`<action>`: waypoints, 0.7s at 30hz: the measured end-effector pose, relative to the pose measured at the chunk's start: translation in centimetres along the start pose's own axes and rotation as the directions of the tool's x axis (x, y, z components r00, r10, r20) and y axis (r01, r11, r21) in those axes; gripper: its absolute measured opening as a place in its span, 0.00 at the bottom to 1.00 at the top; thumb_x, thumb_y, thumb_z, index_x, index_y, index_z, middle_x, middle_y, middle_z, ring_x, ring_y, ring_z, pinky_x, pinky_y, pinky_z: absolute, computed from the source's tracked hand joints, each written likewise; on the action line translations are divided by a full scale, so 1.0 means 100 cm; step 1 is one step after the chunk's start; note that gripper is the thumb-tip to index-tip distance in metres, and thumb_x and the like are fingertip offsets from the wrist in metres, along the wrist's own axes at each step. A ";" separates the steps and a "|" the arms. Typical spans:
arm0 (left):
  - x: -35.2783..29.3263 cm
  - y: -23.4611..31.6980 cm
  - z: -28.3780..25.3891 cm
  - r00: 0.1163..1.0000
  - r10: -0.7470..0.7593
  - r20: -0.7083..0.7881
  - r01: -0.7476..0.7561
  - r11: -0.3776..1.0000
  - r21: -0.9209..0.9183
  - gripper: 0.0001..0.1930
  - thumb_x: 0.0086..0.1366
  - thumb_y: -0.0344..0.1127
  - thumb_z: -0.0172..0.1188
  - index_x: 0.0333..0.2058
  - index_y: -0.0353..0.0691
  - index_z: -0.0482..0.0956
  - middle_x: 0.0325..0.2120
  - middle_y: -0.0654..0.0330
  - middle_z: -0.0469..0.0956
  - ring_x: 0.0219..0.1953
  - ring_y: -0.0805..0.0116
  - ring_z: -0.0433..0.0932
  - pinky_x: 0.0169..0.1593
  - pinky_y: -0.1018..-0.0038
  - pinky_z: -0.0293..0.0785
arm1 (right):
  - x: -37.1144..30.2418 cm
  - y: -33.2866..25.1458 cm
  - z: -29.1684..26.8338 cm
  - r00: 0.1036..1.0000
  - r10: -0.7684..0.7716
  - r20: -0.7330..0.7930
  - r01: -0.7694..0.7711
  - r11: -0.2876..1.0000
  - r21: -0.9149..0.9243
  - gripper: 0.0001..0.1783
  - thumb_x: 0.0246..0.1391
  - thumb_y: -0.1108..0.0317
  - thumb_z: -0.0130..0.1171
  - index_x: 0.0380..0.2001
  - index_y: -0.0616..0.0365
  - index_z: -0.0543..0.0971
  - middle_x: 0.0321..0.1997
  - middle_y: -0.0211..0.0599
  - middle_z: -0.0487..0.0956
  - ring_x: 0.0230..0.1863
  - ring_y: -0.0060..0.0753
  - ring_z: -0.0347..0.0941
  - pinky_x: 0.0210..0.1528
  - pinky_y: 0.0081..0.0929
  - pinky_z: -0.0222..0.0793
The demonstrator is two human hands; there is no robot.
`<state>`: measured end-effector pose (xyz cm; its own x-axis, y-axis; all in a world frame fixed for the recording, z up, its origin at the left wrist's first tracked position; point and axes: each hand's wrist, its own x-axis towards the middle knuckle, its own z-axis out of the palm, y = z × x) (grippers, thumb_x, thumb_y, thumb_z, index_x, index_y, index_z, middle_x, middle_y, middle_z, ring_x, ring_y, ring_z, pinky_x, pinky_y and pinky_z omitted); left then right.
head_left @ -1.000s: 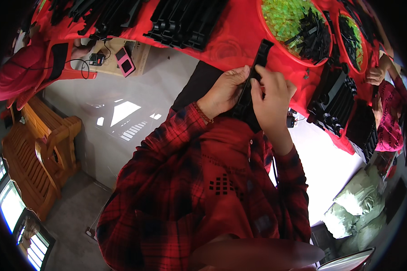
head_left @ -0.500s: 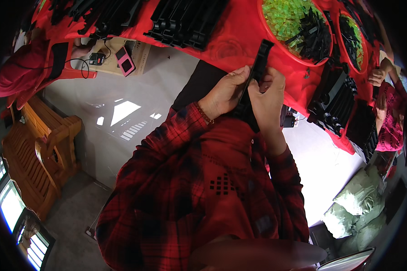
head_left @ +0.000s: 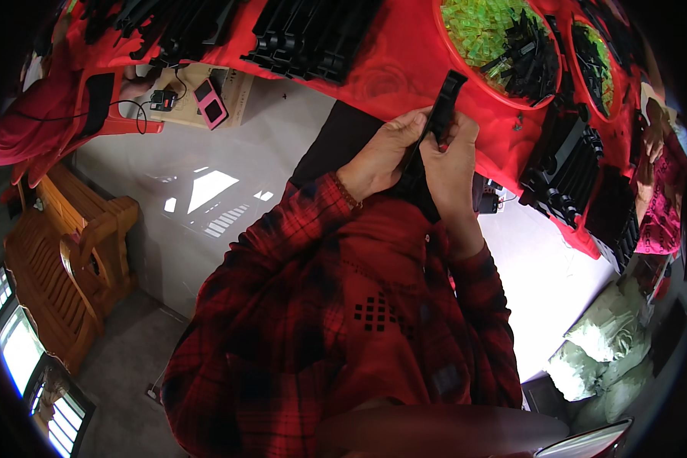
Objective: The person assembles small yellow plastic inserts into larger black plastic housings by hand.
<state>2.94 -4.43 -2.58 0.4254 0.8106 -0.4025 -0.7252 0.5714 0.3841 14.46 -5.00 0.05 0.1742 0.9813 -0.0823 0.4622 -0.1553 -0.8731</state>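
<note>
Both of your hands are on the long, narrow black plastic strip (head_left: 448, 95), which slants up and to the right at the table's near edge. Your left hand (head_left: 382, 153) is clamped on its left side; your right hand (head_left: 452, 156) has its fingers curled at the opposite side, but whether they grip the strip or some small piece, I cannot tell.

For good control, keep the left grip firm and close to the right fingertips, so the strip does not twist under their pressure.

Past its upper end, the table's red cloth (head_left: 393, 46) shows between a stack of long black plastic parts (head_left: 313, 38) along the near edge, leftward, and a round red bowl (head_left: 477, 82) of yellow-green and black pieces. Swing the strip there; mind the bowl's rim and the ribbed black parts (head_left: 565, 164) along the edge rightward.
</note>
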 end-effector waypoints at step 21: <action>0.001 0.008 -0.005 0.966 -0.046 0.254 0.121 0.951 -0.286 0.20 0.79 0.43 0.42 0.62 0.41 0.67 0.47 0.53 0.79 0.46 0.57 0.81 0.53 0.62 0.80 | -0.008 -0.030 -0.029 0.948 -0.017 0.317 -0.141 0.872 0.469 0.35 0.61 0.78 0.55 0.70 0.65 0.59 0.49 0.32 0.77 0.43 0.18 0.71 0.47 0.18 0.69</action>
<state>2.12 -3.96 -2.77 0.5822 0.7892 -0.1955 -0.7927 0.6044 0.0792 15.50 -5.67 4.14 -0.1187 0.9692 -0.2157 -0.0291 -0.2206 -0.9749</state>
